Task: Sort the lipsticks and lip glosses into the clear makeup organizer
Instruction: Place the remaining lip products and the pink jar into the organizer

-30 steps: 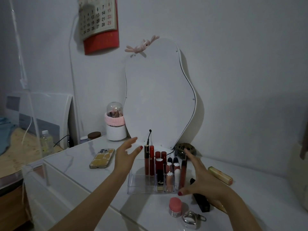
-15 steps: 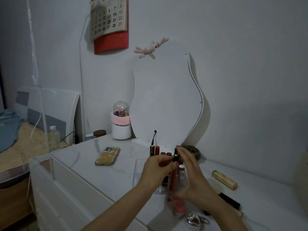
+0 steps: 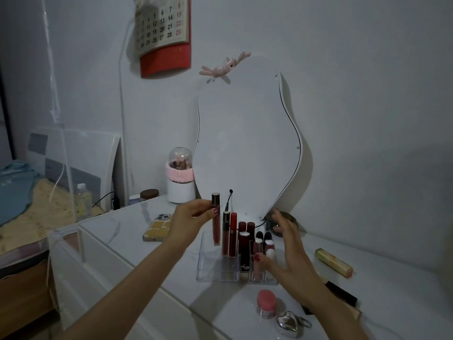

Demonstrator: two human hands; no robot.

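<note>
The clear makeup organizer (image 3: pixel 210 271) stands on the white marble-top dresser, with several red and dark lipsticks and glosses (image 3: pixel 242 244) upright in its slots. My left hand (image 3: pixel 188 223) pinches a tall reddish lip gloss with a gold-black cap (image 3: pixel 216 225), held upright over the organizer's left end. My right hand (image 3: pixel 285 244) hovers open at the organizer's right side, fingers spread, holding nothing. A gold lipstick (image 3: pixel 334 263) lies on the dresser to the right. A black tube (image 3: pixel 342 292) lies partly hidden behind my right forearm.
A wavy white mirror (image 3: pixel 245 143) leans on the wall right behind the organizer. A phone (image 3: pixel 158 228) lies to the left, a white brush pot (image 3: pixel 181 182) behind it. A pink-lidded jar (image 3: pixel 266 303) and a silver heart-shaped case (image 3: pixel 289 323) sit near the front edge.
My left hand has lifted the tall lip gloss out and carried it left of the other tubes. My right hand let go and drew back to the organizer's right side, open.
</note>
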